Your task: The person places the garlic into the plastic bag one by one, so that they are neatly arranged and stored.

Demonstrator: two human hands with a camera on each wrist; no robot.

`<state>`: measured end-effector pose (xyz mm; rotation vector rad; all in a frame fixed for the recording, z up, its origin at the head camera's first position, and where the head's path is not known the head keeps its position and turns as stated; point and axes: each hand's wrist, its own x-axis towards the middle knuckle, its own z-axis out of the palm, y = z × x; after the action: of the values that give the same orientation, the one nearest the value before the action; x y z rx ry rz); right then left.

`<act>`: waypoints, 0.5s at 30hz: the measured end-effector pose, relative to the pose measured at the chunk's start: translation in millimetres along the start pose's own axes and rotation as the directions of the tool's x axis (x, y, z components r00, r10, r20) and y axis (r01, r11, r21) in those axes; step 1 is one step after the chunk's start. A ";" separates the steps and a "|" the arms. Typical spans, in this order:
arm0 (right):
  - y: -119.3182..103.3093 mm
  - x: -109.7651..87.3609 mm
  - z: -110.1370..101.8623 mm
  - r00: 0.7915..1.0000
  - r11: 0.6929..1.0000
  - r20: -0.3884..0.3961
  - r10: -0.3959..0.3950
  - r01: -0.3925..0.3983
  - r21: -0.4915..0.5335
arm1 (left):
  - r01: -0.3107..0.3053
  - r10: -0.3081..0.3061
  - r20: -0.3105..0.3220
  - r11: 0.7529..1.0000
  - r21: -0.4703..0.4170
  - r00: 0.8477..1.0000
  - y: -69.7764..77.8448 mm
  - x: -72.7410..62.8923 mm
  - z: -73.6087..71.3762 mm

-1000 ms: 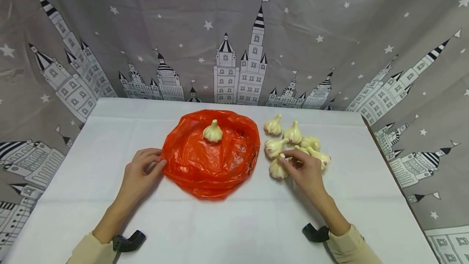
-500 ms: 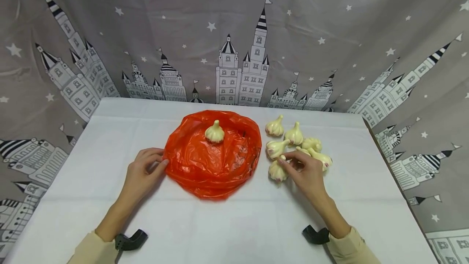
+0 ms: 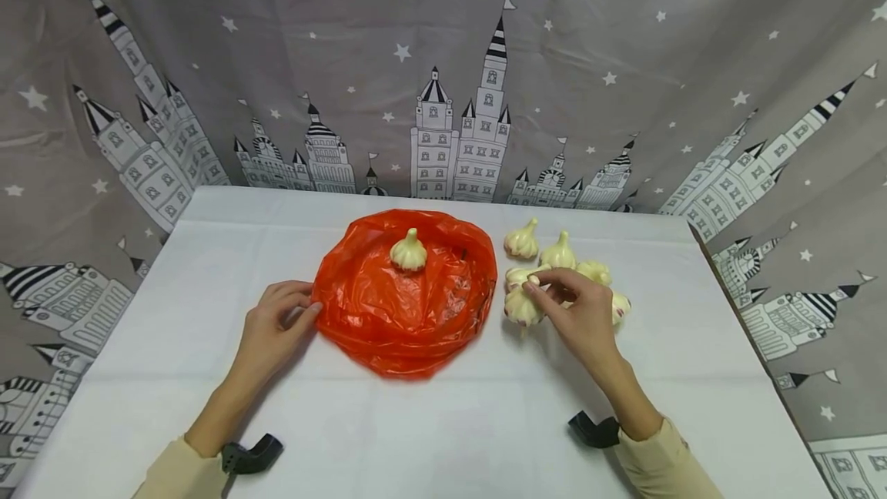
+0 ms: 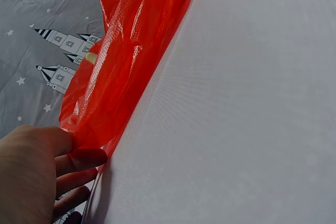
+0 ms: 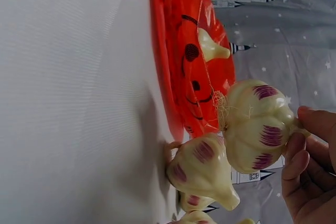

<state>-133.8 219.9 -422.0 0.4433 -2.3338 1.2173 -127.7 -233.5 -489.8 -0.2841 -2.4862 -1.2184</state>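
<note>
The right hand [image 3: 582,314] pinches one garlic bulb [image 3: 523,309] by its stem; the bulb hangs root end down below the grip, just right of the single red bag [image 3: 377,295]. The left hand [image 3: 273,326] grips the bag's left edge. One whitish bulb [image 3: 409,252] sits in the bag's far part; at least five loose bulbs [image 3: 558,252] lie at right, some partly hidden. Both forearms [image 3: 220,414] slant inward from the near side.

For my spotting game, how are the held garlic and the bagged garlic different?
The held garlic is pinched by the right grip; the bagged garlic touches no grip. The held garlic is outside the bag; the bagged garlic sits inside. Both are pale, stems up.
</note>
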 end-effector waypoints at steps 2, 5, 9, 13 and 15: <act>-2.2 2.8 1.1 1.000 1.000 -0.001 0.004 -0.004 -0.002 | 0.005 -0.005 0.003 1.000 -0.001 1.000 0.0 -0.4 -0.3; -4.8 6.8 3.2 1.000 1.000 -0.005 0.004 -0.004 0.000 | 0.005 -0.005 0.001 1.000 0.002 1.000 -1.1 -0.8 0.0; -7.5 12.5 7.1 1.000 1.000 -0.008 -0.004 0.005 0.017 | -0.004 0.004 -0.005 1.000 0.005 1.000 -2.5 -1.1 0.3; -11.8 19.0 11.6 1.000 1.000 -0.002 0.005 -0.005 0.021 | -0.006 0.006 -0.005 1.000 0.006 1.000 -1.5 -1.2 -0.6; -14.4 22.5 13.4 1.000 1.000 0.006 0.020 -0.020 0.016 | -0.005 0.005 -0.004 1.000 0.007 1.000 -0.5 -1.2 -1.1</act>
<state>-149.1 199.2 -406.8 0.4304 -2.3401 1.2468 -126.5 -234.7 -490.1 -0.2853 -2.4843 -1.2072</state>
